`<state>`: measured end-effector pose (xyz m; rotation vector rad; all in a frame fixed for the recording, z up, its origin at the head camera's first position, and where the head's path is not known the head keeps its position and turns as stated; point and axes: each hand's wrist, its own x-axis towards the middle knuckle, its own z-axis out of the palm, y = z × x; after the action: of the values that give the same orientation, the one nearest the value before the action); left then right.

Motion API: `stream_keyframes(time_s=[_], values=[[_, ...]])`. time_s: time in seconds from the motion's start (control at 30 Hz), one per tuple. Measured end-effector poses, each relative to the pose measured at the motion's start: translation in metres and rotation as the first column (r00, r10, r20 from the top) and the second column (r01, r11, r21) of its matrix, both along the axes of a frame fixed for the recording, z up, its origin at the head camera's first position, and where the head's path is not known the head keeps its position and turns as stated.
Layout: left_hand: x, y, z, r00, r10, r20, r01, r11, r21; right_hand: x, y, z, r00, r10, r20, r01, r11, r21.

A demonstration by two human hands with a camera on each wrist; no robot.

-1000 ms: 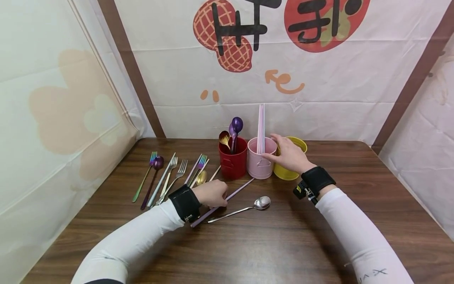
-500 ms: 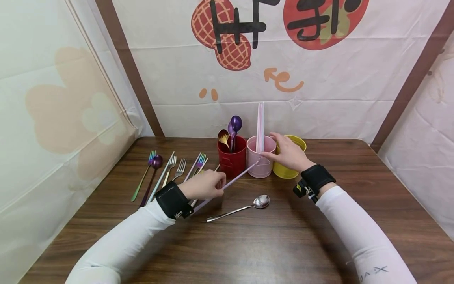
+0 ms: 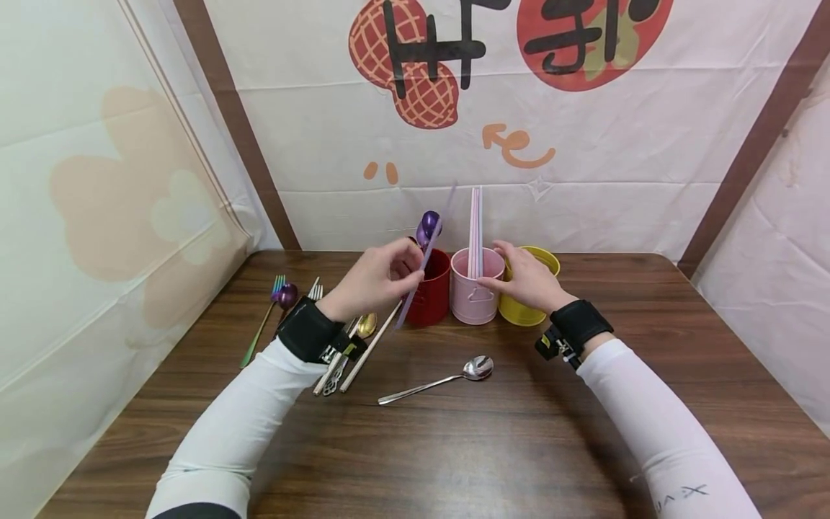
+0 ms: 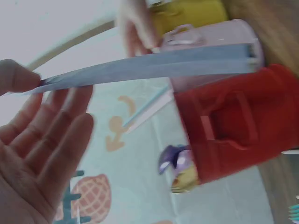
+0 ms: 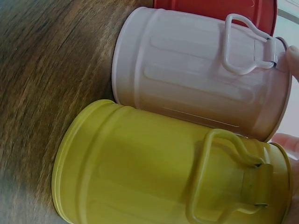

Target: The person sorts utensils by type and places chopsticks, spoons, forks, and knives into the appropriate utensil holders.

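Observation:
My left hand (image 3: pixel 379 277) pinches a lilac chopstick (image 3: pixel 420 282) between thumb and fingers, holding it slanted in front of the red bucket (image 3: pixel 434 301). In the left wrist view the chopstick (image 4: pixel 154 66) runs across the picture, its square end toward the buckets. The pink bucket (image 3: pixel 472 304) holds several pale chopsticks (image 3: pixel 475 234) standing upright. My right hand (image 3: pixel 528 280) holds the pink bucket by its rim, thumb at the front and fingers at the right and back. Beside it stands the yellow bucket (image 3: pixel 521 315), partly behind that hand. Spoons with purple bowls (image 3: pixel 430 223) stand in the red bucket.
A silver spoon (image 3: pixel 478 368) lies on the wooden table (image 3: pixel 454 447) in front of the buckets. To the left lie a gold spoon (image 3: pixel 367 325), a pale chopstick (image 3: pixel 371 347), a rainbow fork (image 3: pixel 277 285) and more cutlery, partly hidden by the left arm. A printed curtain hangs behind.
My left hand has lifted the lilac chopstick off the table, moved it up toward the buckets and tipped it steeper. The right hand stays at the pink bucket's rim.

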<state>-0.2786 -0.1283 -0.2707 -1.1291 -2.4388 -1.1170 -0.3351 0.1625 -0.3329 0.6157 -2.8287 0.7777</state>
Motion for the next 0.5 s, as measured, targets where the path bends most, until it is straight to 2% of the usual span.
stream_keyframes(time_s=[0.13, 0.27, 0.5], values=[[-0.008, 0.011, 0.014, 1.0, 0.017, -0.005, -0.016, 0.986, 0.168, 0.001, 0.001, 0.0, 1.0, 0.004, -0.01, -0.004, 1.0, 0.009], [-0.017, 0.024, 0.022, 1.0, 0.023, -0.007, -0.019, 0.946, 0.325, 0.001, 0.001, 0.001, 1.0, 0.007, -0.014, -0.007, 1.0, 0.002], [-0.033, 0.043, 0.022, 0.995, 0.092, -0.05, -0.059, 0.887, 0.458, 0.0, 0.002, -0.001, 1.0, 0.009, -0.01, -0.009, 1.0, -0.004]])
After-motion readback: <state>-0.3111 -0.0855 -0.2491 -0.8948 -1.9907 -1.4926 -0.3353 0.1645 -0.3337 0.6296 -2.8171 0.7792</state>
